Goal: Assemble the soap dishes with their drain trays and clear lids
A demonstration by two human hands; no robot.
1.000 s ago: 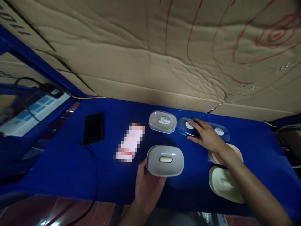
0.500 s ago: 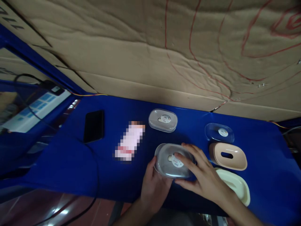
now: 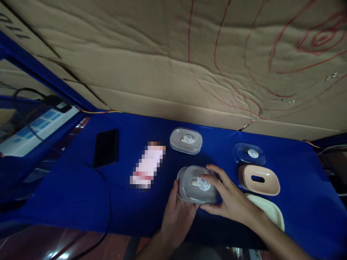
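Note:
A grey oval box [image 3: 187, 191] with a clear lid and a round white sticker is held above the blue table. My left hand [image 3: 177, 216] grips it from below and the left, thumb on its left edge. My right hand [image 3: 230, 195] is closed round its right side, a finger on the lid by the sticker. Behind it a similar lidded box [image 3: 177, 142] rests on the table. To the right lie a clear lid [image 3: 240, 153], a peach box [image 3: 268, 184] with an oval slot and a pale green tray [image 3: 273, 209], partly behind my right forearm.
On the blue table [image 3: 67, 191], a black phone [image 3: 106, 148] and a pixelated pinkish item [image 3: 149, 165] lie left of the boxes. A cardboard wall [image 3: 135, 72] stands behind. A power strip [image 3: 40, 126] and cable are at the far left.
The clear lid on the held box has shifted slightly left, and my right hand with it. The whole view has moved a little.

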